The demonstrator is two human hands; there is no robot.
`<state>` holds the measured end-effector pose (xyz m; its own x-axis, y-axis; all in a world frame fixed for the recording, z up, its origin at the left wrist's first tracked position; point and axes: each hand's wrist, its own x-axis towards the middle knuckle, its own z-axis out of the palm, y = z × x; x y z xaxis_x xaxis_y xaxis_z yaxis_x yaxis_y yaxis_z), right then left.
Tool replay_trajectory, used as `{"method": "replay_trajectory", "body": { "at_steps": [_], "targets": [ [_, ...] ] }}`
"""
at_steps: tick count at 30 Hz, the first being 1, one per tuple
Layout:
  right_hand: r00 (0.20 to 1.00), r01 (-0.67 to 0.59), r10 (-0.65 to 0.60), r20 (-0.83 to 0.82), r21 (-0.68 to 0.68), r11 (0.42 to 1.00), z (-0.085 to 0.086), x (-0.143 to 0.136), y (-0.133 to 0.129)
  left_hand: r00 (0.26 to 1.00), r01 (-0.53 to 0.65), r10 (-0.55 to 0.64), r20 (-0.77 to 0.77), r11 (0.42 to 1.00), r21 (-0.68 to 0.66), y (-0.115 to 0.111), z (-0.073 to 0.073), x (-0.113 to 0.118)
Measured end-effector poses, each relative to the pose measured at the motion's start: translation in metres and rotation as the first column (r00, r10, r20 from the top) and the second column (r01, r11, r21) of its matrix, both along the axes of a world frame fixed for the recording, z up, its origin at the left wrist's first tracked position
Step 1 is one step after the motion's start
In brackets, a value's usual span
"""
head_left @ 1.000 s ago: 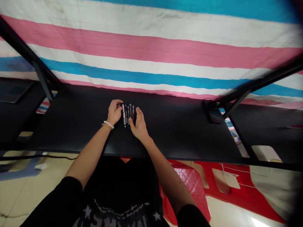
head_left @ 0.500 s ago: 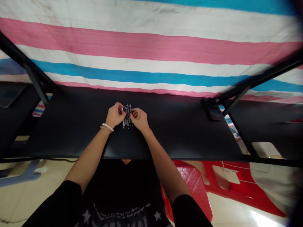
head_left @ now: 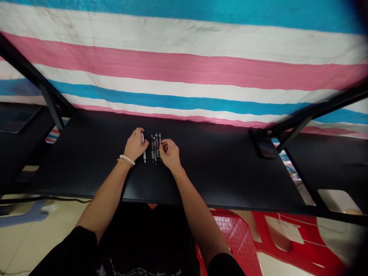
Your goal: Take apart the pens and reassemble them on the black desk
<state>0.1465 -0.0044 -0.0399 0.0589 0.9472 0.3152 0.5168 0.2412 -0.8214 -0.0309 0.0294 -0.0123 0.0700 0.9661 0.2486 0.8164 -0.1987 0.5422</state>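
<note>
Several slim dark and grey pens [head_left: 155, 148] lie side by side on the black table [head_left: 218, 165]. Left of them, my left hand [head_left: 136, 144] holds one light grey pen [head_left: 144, 156] between thumb and fingers, its tip pointing toward me. My right hand [head_left: 169, 153] is at the right side of the row, thumb and fingers pinched together close to the rightmost pen. Whether anything is in that pinch is too small to make out.
A dark phone-like object [head_left: 266, 147] rests at the table's right end, beside the black metal frame. Striped cloth [head_left: 184, 69] hangs behind the table. A red stool [head_left: 238, 237] stands below the front edge.
My left hand has moved left with one pen, opening a gap to the other pens. My right hand stays beside the row. The camera view has shifted slightly.
</note>
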Motion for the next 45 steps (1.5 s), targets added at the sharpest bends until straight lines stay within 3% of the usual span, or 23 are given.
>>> {"method": "replay_trajectory", "body": {
  "at_steps": [9, 17, 25, 28, 31, 33, 35, 37, 41, 45],
  "targets": [
    [0.998, -0.015, 0.012, 0.06, 0.06, 0.998, 0.003, -0.001, -0.003, 0.978, -0.042, 0.029, 0.208, 0.998, 0.054, 0.001, 0.0, -0.003],
    [0.978, -0.075, 0.078, 0.192, -0.027, 0.997, 0.003, -0.003, -0.005, 0.989, 0.092, -0.083, -0.119, 0.993, 0.071, -0.002, -0.003, 0.006],
    [0.987, -0.055, 0.058, 0.151, -0.025, 0.998, 0.003, -0.003, -0.002, 0.969, 0.182, -0.177, -0.171, 0.983, 0.014, 0.002, -0.003, -0.005],
    [0.996, -0.035, 0.036, 0.086, -0.011, 0.999, 0.004, -0.002, -0.002, 0.977, 0.198, -0.195, -0.085, 0.98, 0.02, 0.001, -0.001, -0.007],
    [1.0, -0.022, 0.022, 0.005, 0.008, 1.0, 0.01, -0.001, -0.004, 0.977, 0.123, -0.127, 0.172, 0.992, 0.031, 0.001, 0.0, -0.003],
    [0.998, -0.026, 0.028, -0.049, 0.026, 0.999, 0.015, -0.002, -0.007, 0.903, 0.054, -0.045, 0.428, 0.998, -0.009, 0.0, 0.001, 0.002],
    [0.991, -0.053, 0.06, -0.121, 0.054, 0.997, 0.02, -0.003, -0.01, 0.737, 0.085, -0.017, 0.676, 0.994, -0.068, -0.001, 0.003, 0.009],
    [0.966, -0.125, 0.132, -0.223, 0.047, 0.991, 0.023, -0.004, -0.013, 0.587, 0.148, -0.021, 0.809, 0.986, -0.082, -0.004, 0.004, 0.016],
    [0.853, -0.294, 0.229, -0.469, -0.07, 0.953, 0.024, -0.007, -0.014, 0.37, 0.213, 0.014, 0.929, 0.972, -0.099, -0.008, 0.006, 0.025],
    [0.811, -0.214, 0.119, -0.572, -0.101, 0.972, 0.02, -0.007, -0.009, 0.258, 0.225, 0.022, 0.966, 0.971, -0.082, -0.01, 0.008, 0.026]
  ]
}}
